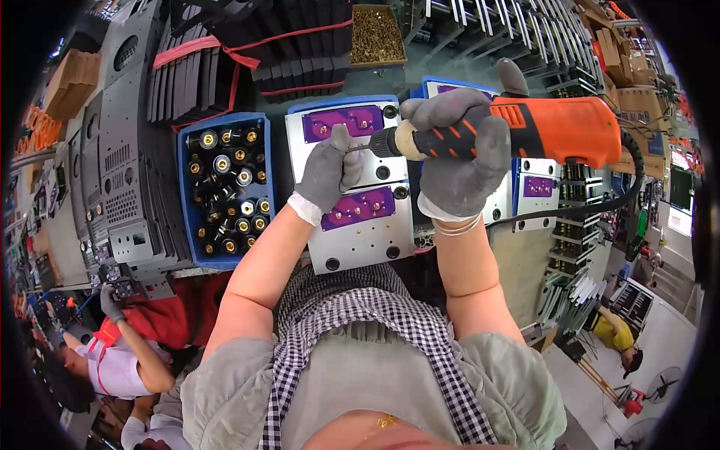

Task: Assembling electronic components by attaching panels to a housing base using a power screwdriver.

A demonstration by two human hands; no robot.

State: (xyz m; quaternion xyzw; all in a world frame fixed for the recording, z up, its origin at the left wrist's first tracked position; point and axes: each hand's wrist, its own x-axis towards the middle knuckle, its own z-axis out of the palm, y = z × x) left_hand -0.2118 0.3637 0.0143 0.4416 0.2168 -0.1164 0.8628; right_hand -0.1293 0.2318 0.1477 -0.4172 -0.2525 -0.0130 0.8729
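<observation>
My right hand [466, 154], in a grey glove, is wrapped round an orange and black electric screwdriver [559, 129] that lies sideways, its bit pointing left. My left hand [328, 171], gloved as well, is closed with thumb and fingertips together at the end of the thin bit [360, 148]. Whatever sits between those fingertips is hidden. Both hands are above silver metal plates carrying purple circuit boards. One board [343, 122] shows just beyond my left hand, another board [360, 208] on the nearer plate [360, 247]. Round black feet sit near the plates' corners.
A blue bin [226, 191] of black, brass-centred round parts stands left. Behind are a box of small brass screws [376, 36] and strapped black panels [196, 79]. Stacked metal panels [131, 150] rise at far left. The screwdriver's black cable [577, 211] loops right. Co-workers are at lower left and right.
</observation>
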